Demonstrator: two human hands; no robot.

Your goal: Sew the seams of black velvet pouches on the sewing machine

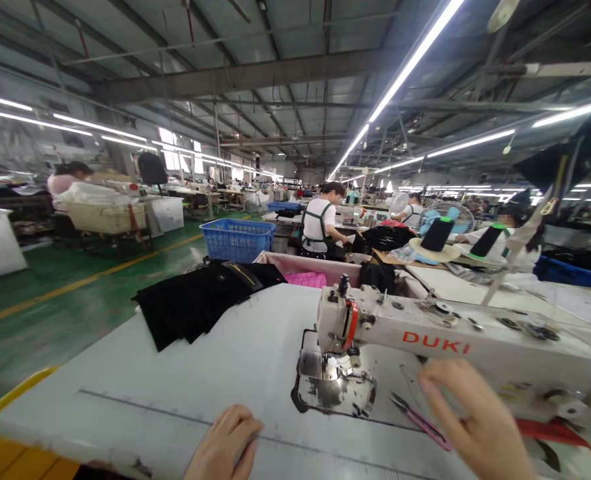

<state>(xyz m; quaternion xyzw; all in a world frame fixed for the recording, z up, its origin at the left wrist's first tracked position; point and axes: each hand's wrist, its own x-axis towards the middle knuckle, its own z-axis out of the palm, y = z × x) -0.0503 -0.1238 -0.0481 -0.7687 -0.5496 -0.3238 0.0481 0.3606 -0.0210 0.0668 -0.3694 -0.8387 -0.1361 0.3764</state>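
Note:
My left hand (pixel 225 443) rests at the front edge of the white sewing table (pixel 140 373), fingers curled in; whatever it may hold is hidden. To the right, my right hand (pixel 480 423) is raised in front of the machine arm, slightly blurred, its thumb and forefinger tips close together. I cannot make out anything between them. Beside it lie thread snips (pixel 420 420) with pink handles, blades pointing left. The white sewing machine (pixel 390 327) has its needle area over a metal plate (pixel 325 390) with no fabric under it. Black fabric pieces (pixel 190 300) lie overlapped at the table's far left.
A ruler strip (pixel 145 408) runs along the table's front. Behind stand a pink-lined bin (pixel 342 270), a blue crate (pixel 238 240) and black thread cones (pixel 436 237). A yellow container (pixel 5 427) is at lower left. A co-worker (pixel 320 220) works beyond the bin.

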